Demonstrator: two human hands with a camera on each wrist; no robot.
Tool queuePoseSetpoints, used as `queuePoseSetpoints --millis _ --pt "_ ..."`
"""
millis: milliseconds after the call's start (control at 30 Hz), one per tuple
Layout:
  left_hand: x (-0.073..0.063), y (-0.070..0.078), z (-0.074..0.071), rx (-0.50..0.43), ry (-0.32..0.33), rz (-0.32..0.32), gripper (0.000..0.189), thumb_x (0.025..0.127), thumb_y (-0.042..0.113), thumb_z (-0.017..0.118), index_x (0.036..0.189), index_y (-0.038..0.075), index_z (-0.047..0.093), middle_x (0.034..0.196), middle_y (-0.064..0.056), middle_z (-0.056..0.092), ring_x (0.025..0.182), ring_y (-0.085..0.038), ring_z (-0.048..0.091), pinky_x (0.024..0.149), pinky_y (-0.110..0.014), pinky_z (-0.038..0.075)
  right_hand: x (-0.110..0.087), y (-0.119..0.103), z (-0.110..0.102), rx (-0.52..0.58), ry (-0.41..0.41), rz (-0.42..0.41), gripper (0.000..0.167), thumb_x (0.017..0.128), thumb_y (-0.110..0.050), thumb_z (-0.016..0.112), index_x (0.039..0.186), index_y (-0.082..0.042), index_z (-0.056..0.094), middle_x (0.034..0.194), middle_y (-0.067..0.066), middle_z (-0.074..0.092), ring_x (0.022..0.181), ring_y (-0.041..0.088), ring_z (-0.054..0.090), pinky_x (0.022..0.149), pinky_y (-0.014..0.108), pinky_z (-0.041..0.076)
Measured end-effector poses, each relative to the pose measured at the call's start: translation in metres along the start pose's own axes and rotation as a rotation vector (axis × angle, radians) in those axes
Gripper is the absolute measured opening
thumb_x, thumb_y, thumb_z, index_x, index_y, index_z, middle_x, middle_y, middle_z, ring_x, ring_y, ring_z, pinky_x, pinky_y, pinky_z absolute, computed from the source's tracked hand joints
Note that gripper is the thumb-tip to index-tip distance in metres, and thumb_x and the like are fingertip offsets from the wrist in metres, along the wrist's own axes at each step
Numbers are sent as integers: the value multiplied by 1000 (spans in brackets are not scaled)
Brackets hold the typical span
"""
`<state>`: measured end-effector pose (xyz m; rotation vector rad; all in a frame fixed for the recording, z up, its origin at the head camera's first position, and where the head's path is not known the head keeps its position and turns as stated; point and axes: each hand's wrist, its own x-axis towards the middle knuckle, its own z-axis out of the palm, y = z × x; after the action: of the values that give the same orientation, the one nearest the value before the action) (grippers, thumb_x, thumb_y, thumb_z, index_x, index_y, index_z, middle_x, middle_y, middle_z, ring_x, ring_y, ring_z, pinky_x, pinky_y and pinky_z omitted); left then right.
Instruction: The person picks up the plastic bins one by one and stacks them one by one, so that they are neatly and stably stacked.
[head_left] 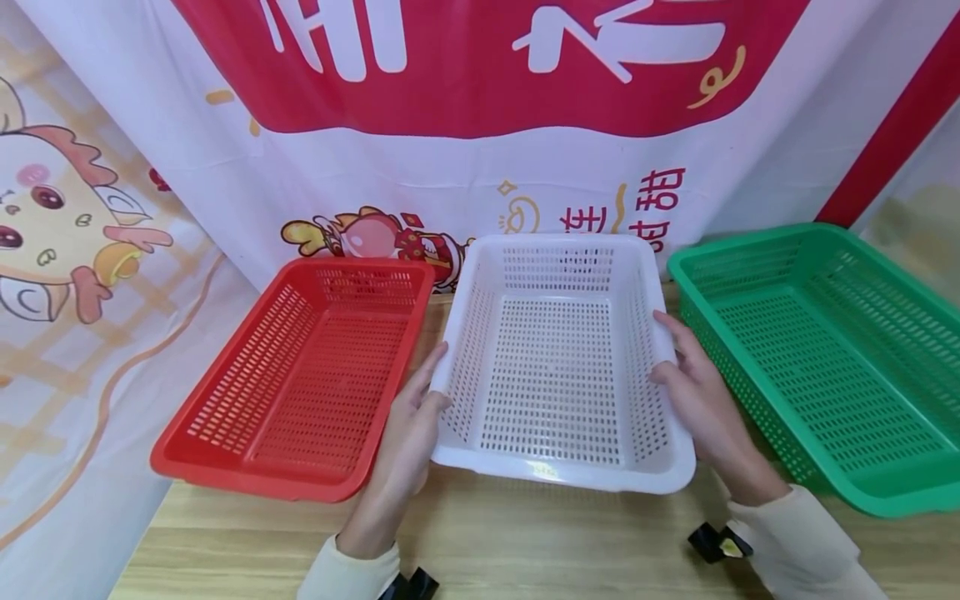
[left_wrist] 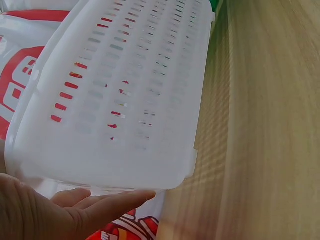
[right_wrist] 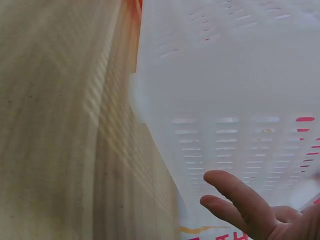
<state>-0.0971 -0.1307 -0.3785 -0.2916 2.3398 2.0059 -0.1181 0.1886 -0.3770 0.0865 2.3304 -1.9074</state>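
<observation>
A white plastic basket (head_left: pixel 555 375) with slotted walls and floor is held in front of me, tilted, with nothing in it. My left hand (head_left: pixel 408 425) grips its left side, thumb at the rim; in the left wrist view, fingers (left_wrist: pixel 115 204) extend along the outer wall. The right hand (head_left: pixel 701 396) holds the opposite side, thumb over the rim, and fingers (right_wrist: pixel 240 197) show against the outside in the right wrist view. Both wrist views show the basket's underside edge raised off the wooden table (left_wrist: pixel 265 120).
To the left, a red basket (head_left: pixel 322 383) stands close beside my left hand. A larger-looking green basket (head_left: pixel 817 367) stands at the right, near my right forearm. Behind them hangs a printed red and white cloth (head_left: pixel 465 167).
</observation>
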Motion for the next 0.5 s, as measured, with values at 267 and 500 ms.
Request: queuePoseSetpoints --millis 267,500 --pt "-15 17 -7 4 -7 -13 74 102 1 46 165 39 43 175 2 35 150 -34 47 114 -56 48 -7 -15 -6 20 -29 -55 83 104 -3 35 175 -33 4 176 24 22 140 54 51 88 41 60" --pt "-31 41 -18 -13 -20 -18 72 104 2 48 163 43 44 171 -2 41 146 -32 50 108 -48 54 -8 -33 -9 60 -51 -113 77 107 -4 32 174 -35 9 177 16 22 138 49 53 84 35 65"
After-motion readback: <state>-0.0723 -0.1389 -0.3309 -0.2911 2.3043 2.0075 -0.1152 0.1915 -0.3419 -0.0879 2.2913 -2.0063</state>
